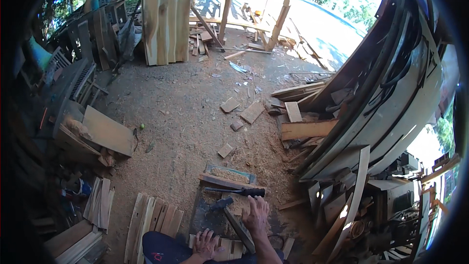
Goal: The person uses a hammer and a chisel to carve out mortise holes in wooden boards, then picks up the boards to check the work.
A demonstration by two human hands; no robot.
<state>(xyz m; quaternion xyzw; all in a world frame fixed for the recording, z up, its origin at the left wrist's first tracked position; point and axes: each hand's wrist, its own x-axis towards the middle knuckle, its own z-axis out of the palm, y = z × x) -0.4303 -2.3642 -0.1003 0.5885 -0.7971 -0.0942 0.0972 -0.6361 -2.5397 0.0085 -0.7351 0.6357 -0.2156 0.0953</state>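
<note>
My right hand [256, 217] reaches forward over a low wooden work surface. Its fingers are stretched out and slightly apart, the tips just by the black handle of a long thin-shafted tool [253, 192], perhaps a chisel; whether they touch it I cannot tell. That tool lies along a wooden bar [229, 181]. A dark block-shaped piece [222, 203], maybe a hammer head, lies nearer me. Under my right wrist runs a dark slanting bar [239, 230]. Beside my thigh, my left hand [207, 245] rests with fingers spread on pale wooden slats [237, 248].
Planks [154, 217] lie in a row left of my leg. Wood offcuts [252, 112] and shavings litter the ground ahead. A board [108, 131] leans at the left, and wide panels [167, 22] stand at the back. Large curved sheets [386, 112] lean along the right.
</note>
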